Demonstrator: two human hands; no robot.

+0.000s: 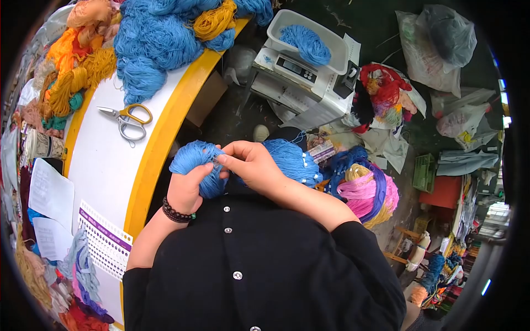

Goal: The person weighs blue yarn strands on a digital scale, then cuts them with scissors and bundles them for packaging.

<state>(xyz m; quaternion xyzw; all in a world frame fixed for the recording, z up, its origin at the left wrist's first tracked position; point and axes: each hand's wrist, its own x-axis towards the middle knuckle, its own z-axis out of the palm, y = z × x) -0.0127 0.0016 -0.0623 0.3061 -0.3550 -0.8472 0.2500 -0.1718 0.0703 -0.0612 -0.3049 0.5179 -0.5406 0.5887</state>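
In front of my chest, a hank of blue yarn (190, 156) is gripped in my left hand (186, 190), whose thumb lies over its lower side. A dark beaded bracelet (175, 213) circles that wrist. My right hand (248, 165) pinches at the hank's right edge with thumb and forefinger; the strands between the fingertips are too fine to make out. Just beyond the right wrist lies a second bundle of blue yarn (291, 161) with white ties. Scissors with one yellow and one grey handle (132, 121) rest on the white table.
The white table (118, 165) with a yellow edge curves along my left. Blue yarn hanks (157, 38) are heaped at its far end. A scale (295, 69) carries a white tub (338, 52) with blue yarn inside. Pink and purple yarn (367, 190) sits at right.
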